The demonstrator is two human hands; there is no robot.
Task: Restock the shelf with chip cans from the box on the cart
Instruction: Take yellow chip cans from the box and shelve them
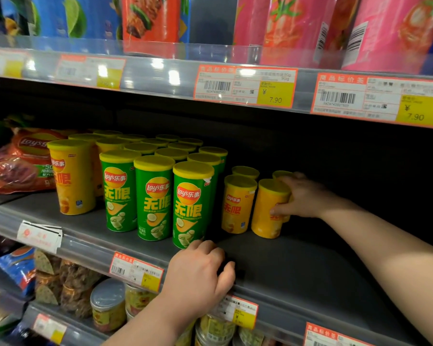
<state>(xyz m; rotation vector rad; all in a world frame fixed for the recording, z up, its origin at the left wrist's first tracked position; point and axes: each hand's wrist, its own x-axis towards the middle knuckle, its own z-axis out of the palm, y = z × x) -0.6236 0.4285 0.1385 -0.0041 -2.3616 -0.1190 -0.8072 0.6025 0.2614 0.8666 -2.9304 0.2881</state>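
- On the dark middle shelf (pixel 298 265) stand green cans (pixel 155 198) and yellow cans (pixel 238 203), upright in rows.
- Right hand (pixel 303 196) clasps the rightmost yellow can (pixel 268 208), standing on the shelf.
- Left hand (pixel 200 275) rests curled on the shelf's front edge, holding nothing.
- Price tags (pixel 245 86) line the rails.

Both forearms are bare from wrist to frame edge, with no sleeve showing. The left hand (pixel 198 273), lower centre of the frame, and the right hand (pixel 303 196), right of centre, wear no gloves. No ring, watch or bracelet shows on them. Fingernails are short and unpainted.
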